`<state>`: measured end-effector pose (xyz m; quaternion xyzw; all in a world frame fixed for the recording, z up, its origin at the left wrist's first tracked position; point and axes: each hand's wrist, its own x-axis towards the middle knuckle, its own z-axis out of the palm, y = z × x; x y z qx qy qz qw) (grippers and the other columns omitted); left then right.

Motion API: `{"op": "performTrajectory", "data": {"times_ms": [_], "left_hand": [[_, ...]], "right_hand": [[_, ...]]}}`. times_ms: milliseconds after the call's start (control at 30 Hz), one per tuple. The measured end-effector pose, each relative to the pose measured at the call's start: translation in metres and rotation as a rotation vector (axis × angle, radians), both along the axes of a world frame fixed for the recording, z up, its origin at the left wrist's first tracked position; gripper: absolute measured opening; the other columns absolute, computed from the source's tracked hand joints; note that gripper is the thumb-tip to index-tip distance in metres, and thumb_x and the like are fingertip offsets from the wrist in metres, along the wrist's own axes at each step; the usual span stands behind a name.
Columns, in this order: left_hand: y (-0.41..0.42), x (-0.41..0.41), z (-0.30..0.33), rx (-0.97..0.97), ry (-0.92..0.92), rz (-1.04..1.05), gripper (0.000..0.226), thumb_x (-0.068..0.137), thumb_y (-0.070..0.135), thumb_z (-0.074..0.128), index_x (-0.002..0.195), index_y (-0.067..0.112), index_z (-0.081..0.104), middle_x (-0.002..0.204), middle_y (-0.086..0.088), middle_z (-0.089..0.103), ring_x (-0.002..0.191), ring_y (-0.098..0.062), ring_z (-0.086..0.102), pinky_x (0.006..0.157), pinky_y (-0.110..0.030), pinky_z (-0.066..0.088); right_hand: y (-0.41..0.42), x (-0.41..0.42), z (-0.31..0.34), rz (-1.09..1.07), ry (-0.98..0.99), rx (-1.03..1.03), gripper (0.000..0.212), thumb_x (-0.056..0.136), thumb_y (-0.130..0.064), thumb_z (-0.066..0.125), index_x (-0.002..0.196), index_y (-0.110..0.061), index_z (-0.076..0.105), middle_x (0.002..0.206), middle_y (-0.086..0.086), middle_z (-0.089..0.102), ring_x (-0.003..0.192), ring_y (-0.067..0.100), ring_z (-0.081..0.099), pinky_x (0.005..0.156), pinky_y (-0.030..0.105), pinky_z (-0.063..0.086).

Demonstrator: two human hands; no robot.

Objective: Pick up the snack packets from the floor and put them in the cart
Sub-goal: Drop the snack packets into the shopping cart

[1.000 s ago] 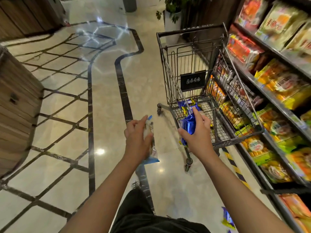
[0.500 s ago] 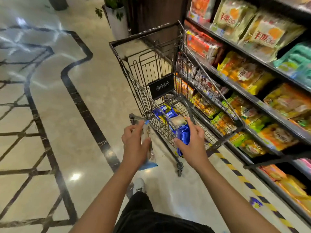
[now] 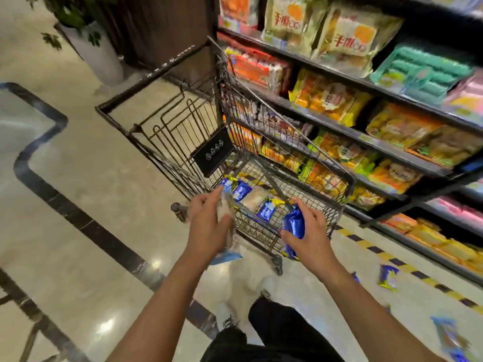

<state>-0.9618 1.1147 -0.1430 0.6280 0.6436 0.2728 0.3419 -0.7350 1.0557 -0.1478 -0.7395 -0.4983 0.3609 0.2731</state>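
A black wire shopping cart (image 3: 156, 121) stands ahead of me beside the shelves, with several blue and yellow snack packets (image 3: 268, 209) lying in its basket. My left hand (image 3: 207, 226) grips a pale, clear-wrapped packet with a light blue end (image 3: 227, 254) at the cart's near left corner. My right hand (image 3: 311, 231) holds a shiny blue packet (image 3: 294, 227) against the cart's near rim. More blue packets lie on the floor to my right: one by the striped line (image 3: 388, 279), another at the lower right (image 3: 448, 338).
Shelves packed with snack bags (image 3: 332, 97) run along the right. A yellow-black striped floor line (image 3: 407, 269) edges them. A white planter (image 3: 91, 50) stands at the back left. Polished tiled floor (image 3: 86, 205) spreads to the left. My legs and shoe (image 3: 227, 317) are below.
I have stepped closer and turned right, so the cart looms larger. Both hands moved forward to its near rim, each keeping its packet. Floor packets at the right came into view.
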Motion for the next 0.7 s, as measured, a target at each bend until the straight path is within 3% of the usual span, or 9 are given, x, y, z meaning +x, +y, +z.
{"op": "performTrajectory", "data": {"times_ms": [167,300,433,600,700], "left_hand": [[0.030,0.033,0.002,-0.005,0.047,-0.068,0.065,0.089,0.015,0.067,0.149,0.027,0.043,0.119,0.004,0.032,0.110,-0.011,0.031,0.098,-0.021,0.025],[0.059,0.066,-0.005,-0.040,0.078,-0.175,0.067,0.087,0.015,0.069,0.148,0.030,0.043,0.122,0.002,0.034,0.121,-0.021,0.035,0.106,-0.032,0.032],[0.090,0.102,-0.010,-0.059,0.130,-0.280,0.068,0.090,0.017,0.067,0.149,0.036,0.039,0.132,0.000,0.035,0.124,-0.019,0.031,0.103,-0.030,0.031],[0.117,0.141,-0.010,-0.050,0.127,-0.350,0.064,0.091,0.016,0.065,0.149,0.031,0.041,0.129,-0.002,0.035,0.113,-0.009,0.027,0.093,-0.015,0.019],[0.131,0.158,-0.014,-0.082,0.103,-0.401,0.064,0.091,0.014,0.065,0.148,0.032,0.041,0.130,-0.002,0.035,0.118,-0.014,0.031,0.098,-0.022,0.023]], "right_hand": [[0.035,0.022,-0.002,-0.059,0.020,0.033,0.080,0.089,-0.023,0.072,0.153,-0.033,0.025,0.140,-0.001,0.027,0.125,0.014,0.039,0.106,0.024,0.034],[0.064,0.046,-0.002,-0.109,0.114,0.079,0.083,0.088,-0.022,0.073,0.152,-0.039,0.023,0.135,-0.008,0.026,0.118,0.008,0.038,0.100,0.022,0.037],[0.085,0.074,-0.013,-0.148,0.144,0.082,0.083,0.087,-0.021,0.074,0.152,-0.036,0.025,0.138,-0.004,0.028,0.119,0.008,0.039,0.096,0.018,0.036],[0.100,0.103,-0.016,-0.240,0.150,0.094,0.083,0.086,-0.023,0.075,0.152,-0.034,0.027,0.132,-0.007,0.027,0.115,0.008,0.038,0.096,0.019,0.036],[0.110,0.115,-0.020,-0.267,0.133,0.094,0.083,0.085,-0.023,0.076,0.152,-0.032,0.027,0.139,-0.001,0.030,0.119,0.008,0.038,0.101,0.021,0.033]]}}
